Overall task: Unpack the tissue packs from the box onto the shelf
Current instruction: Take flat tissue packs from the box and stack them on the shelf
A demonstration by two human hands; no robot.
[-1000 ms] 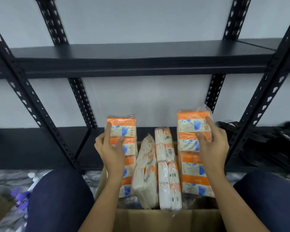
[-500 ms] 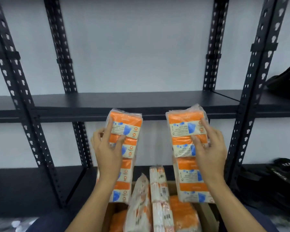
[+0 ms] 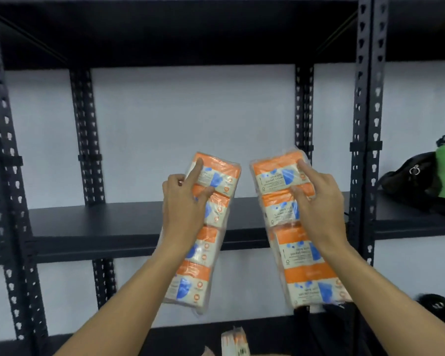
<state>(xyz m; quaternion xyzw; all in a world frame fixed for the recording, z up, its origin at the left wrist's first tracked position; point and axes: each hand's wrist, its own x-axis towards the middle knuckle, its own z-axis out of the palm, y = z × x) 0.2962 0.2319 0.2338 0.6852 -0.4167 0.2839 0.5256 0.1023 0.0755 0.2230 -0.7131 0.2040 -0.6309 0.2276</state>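
Black metal shelf (image 3: 113, 224) standing against pale wall. Left hand (image 3: 183, 206) gripping one tissue pack strip (image 3: 203, 242), right hand (image 3: 316, 201) gripping another (image 3: 301, 242) — both hanging upright before middle shelf board, apart.

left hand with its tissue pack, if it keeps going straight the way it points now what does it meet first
The left hand points up and away, its tissue pack leading. Past the pack's top the way looks free above the black shelf board until the pale back wall, though depth is hard to judge from this view.
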